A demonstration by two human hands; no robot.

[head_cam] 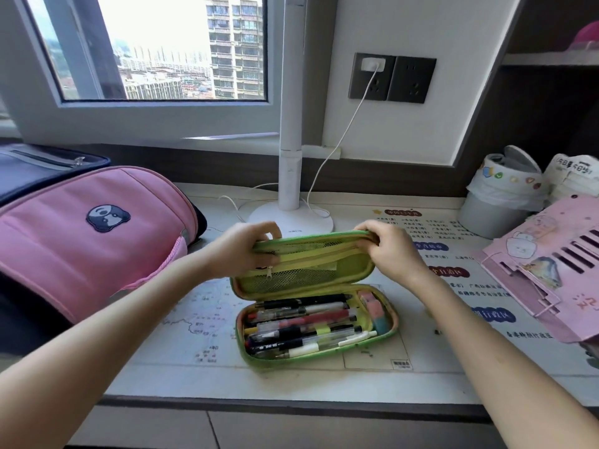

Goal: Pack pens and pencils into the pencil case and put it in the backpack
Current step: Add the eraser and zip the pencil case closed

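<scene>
I am holding the pencil case (350,264) by its raised lid. My left hand (241,249) is pinching the lid's left end with fingers curled over the top edge, and my right hand (389,251) is pinching the right end the same way. I judge that gripping both ends is steadying the lid for folding it down evenly.

The case is sitting open at the middle of the desk (194,377), its tray lying near me. The pens (301,322) are lying lengthwise in it, with an eraser (376,311) at the right end. One white pen tip is poking toward the right rim and may be catching the zip.

The pink backpack (90,231) is lying to the left, well apart. A lamp (290,176) and its cable (327,160) are standing just beyond the lid, a bin (499,205) far right, and a pink board (551,270) to the right.
</scene>
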